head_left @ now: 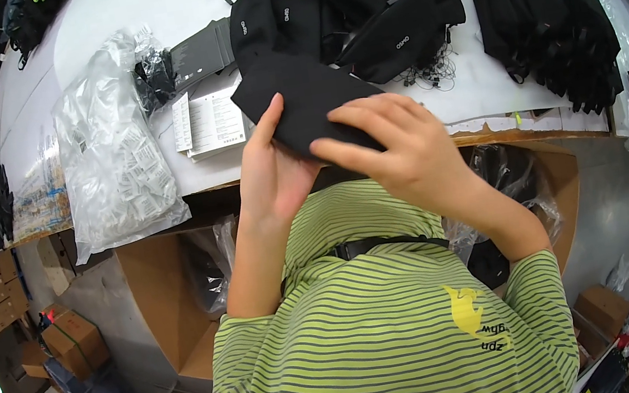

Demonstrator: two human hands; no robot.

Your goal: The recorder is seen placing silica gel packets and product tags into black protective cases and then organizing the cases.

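A flat black fabric pouch (308, 103) is held in front of my waist, over the table's near edge. My left hand (271, 170) grips its lower left side, thumb on top and the other fingers hidden underneath. Across the right part of the pouch lies my right hand (396, 142), its fingers bent and pressed against the fabric. Just beyond sit more black pouches (274, 18) with small white prints. A stack of white printed cards (211, 122) lies left of my left hand, with dark grey flat packs (197, 54) behind it.
A clear bag of small white packets (116, 162) overhangs the table edge at left. Black pouches (395, 3) with tangled cords pile up at the back; another row (551, 27) lies at right. Open cardboard boxes (159, 303) with plastic liners stand below the white table (97, 17).
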